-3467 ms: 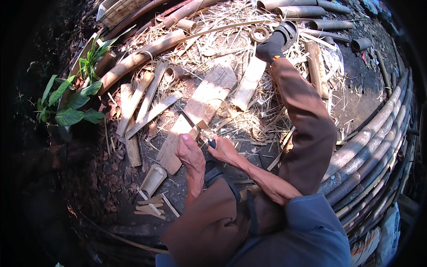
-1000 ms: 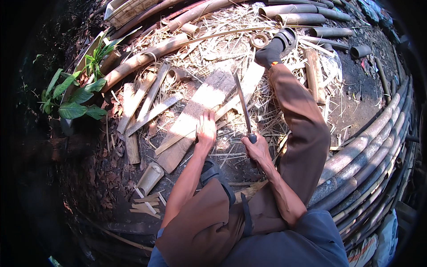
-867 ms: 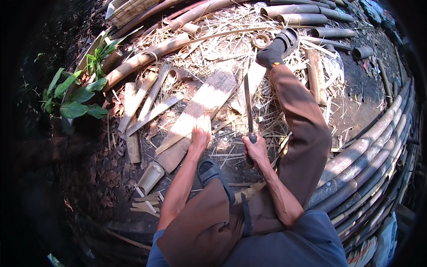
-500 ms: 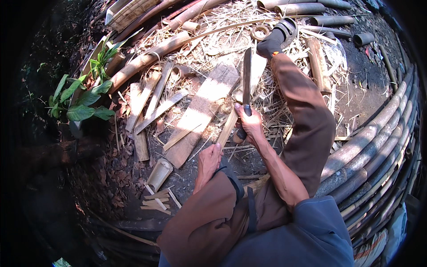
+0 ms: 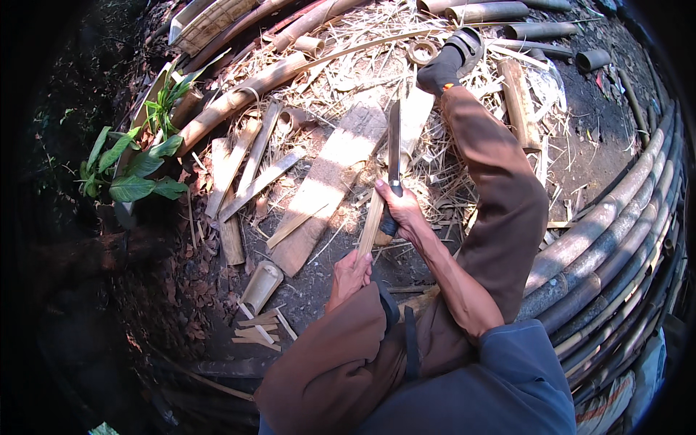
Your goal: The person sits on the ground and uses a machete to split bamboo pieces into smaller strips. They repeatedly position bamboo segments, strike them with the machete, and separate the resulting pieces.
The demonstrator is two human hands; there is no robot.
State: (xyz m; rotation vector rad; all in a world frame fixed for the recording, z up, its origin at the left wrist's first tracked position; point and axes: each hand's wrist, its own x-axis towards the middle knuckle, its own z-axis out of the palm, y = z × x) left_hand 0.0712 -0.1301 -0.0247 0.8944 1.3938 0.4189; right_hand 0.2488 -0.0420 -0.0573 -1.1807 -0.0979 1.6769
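My right hand (image 5: 404, 208) is closed around the dark handle of a machete (image 5: 394, 145), its long blade pointing away from me. The thumb of that hand rests at the far end of a pale bamboo strip (image 5: 372, 224). Lower down, my left hand (image 5: 351, 273) is closed round the near end of the same strip, beside my bent left knee. The strip slants up between both hands, just left of the machete handle. A worn wooden plank (image 5: 308, 212) lies left of them, with a thin bamboo sliver (image 5: 291, 226) across its near part.
Split bamboo pieces (image 5: 261, 185) and a half-round bamboo section (image 5: 262, 286) lie left. Several short slats (image 5: 257, 336) are piled nearer. Shavings (image 5: 348, 65) cover the far ground. Bamboo poles (image 5: 602, 246) curve along the right. My outstretched right leg (image 5: 500, 196) borders the work area.
My right hand and the machete have shifted slightly toward me and left. My left hand has moved slightly up and right, and the strip now stands more upright.
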